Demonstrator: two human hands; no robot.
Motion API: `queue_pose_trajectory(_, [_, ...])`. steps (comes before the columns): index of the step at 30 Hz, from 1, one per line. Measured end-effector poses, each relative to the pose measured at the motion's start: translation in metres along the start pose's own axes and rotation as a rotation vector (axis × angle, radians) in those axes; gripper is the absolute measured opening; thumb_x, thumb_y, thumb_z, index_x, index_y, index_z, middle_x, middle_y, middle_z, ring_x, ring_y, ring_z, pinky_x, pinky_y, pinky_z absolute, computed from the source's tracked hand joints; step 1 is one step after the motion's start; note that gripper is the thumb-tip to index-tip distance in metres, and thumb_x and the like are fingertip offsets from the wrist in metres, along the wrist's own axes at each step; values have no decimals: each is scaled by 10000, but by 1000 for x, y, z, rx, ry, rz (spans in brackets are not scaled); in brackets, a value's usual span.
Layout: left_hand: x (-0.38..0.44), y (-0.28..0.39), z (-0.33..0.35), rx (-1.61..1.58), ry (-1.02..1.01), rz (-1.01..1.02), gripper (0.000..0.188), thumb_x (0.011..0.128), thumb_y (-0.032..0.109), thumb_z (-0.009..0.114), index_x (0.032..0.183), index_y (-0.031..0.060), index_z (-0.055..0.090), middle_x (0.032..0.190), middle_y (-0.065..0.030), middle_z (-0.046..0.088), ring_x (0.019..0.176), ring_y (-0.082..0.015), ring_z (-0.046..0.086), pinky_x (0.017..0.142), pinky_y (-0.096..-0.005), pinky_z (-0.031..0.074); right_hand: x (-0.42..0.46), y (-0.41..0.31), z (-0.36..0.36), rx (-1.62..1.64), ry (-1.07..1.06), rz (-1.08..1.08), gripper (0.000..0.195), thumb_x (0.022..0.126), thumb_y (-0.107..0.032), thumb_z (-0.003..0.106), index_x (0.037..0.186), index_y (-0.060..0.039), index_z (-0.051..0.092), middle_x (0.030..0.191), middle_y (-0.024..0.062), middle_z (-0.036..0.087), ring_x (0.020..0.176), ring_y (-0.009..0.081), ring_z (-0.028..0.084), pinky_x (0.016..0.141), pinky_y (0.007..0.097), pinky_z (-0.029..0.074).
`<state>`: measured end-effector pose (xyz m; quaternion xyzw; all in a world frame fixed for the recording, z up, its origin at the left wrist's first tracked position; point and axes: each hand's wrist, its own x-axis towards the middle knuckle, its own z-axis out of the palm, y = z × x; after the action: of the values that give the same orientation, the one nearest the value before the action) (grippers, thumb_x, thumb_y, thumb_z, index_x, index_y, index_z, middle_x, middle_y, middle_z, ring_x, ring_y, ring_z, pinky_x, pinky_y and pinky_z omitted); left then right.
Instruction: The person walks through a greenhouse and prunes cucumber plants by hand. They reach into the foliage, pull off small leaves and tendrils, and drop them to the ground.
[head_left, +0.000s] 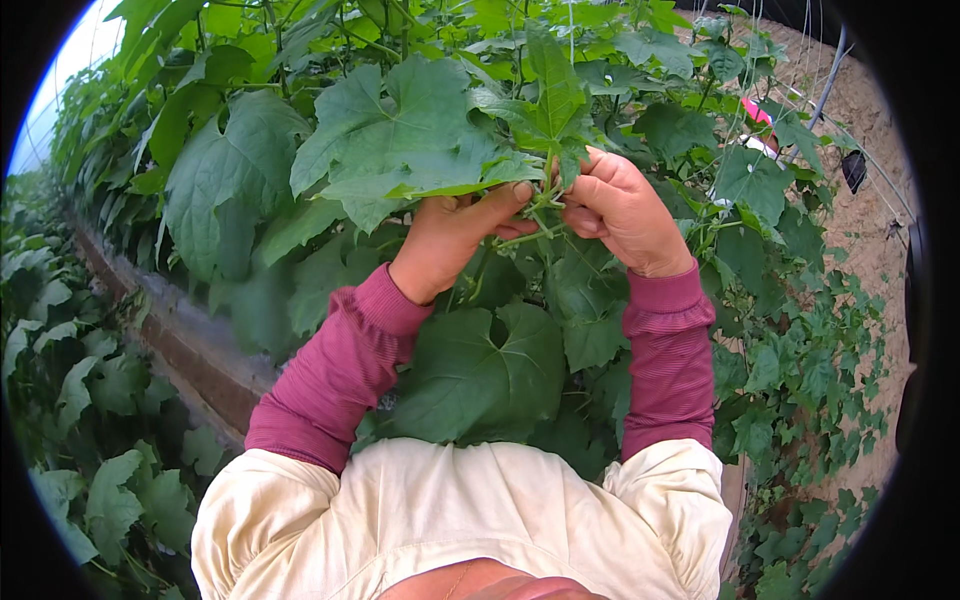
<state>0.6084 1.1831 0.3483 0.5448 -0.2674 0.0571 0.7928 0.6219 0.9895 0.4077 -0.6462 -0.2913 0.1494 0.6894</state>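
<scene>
Both of my hands are at the upper part of a climbing vine with broad lobed leaves. My left hand (469, 232) reaches in from the left, its thumb and fingers closed around the vine stem (550, 217) area, below a large green leaf (405, 135) that hides part of the fingers. On the other side, my right hand (619, 202) pinches the vine close to its young top leaf (556, 94). Small green stalks and tendrils show between the two hands. What exactly lies between the fingertips is partly hidden.
Dense vine foliage (240, 172) fills the far side, with thin hanging strings (571, 34) among it. A soil wall (847, 240) with creeping plants stands at right, near a slanted metal pole (821, 90). To the left runs a strip of ground covering (187, 322) beside another leafy row (112, 480).
</scene>
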Motion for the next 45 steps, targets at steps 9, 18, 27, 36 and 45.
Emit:
queue_pose_trajectory(9, [6, -69, -28, 48, 111, -299, 332, 899, 275, 630, 1114, 42, 531, 1133, -93, 578, 983, -254, 645, 852, -352, 506, -42, 88, 10, -580, 485, -180, 495, 821, -3, 560, 1297, 6, 423, 861, 41, 614, 654, 42, 504, 588, 194, 403])
queue_pose_trajectory(18, [7, -74, -24, -88, -2, -313, 369, 919, 320, 598, 1172, 80, 478, 1183, -95, 561, 1057, -265, 615, 886, -356, 484, -4, 219, 8, -206, -95, 228, 492, 822, -74, 607, 1288, 17, 474, 1034, 89, 627, 765, 114, 543, 693, 266, 468])
queue_pose_trajectory(27, [-29, -124, -64, 342, -223, -335, 526, 891, 165, 635, 1351, 25, 422, 1333, -83, 473, 1214, -202, 494, 988, -312, 421, -11, 236, -205, -657, 830, 221, 816, 777, -187, 703, 1417, 55, 258, 1336, 267, 452, 1259, 302, 440, 1018, 330, 357])
queue_pose_trajectory(36, [-16, -192, -188, 1183, 99, -177, 512, 813, 75, 617, 1297, 7, 464, 1229, -209, 539, 1144, -330, 523, 944, -359, 421, -57, 163, -342, -1196, 1482, -203, 470, 755, -223, 704, 1152, -5, 583, 1145, 139, 607, 1071, 277, 565, 953, 379, 420])
queue_pose_trajectory(45, [-46, -170, -207, 1233, 27, -329, 225, 832, 141, 648, 1033, 45, 612, 929, -125, 596, 870, -271, 595, 787, -344, 462, 89, 262, -29, -446, 199, 94, 391, 884, -151, 585, 1236, 10, 526, 1188, 150, 612, 1067, 231, 593, 897, 313, 451])
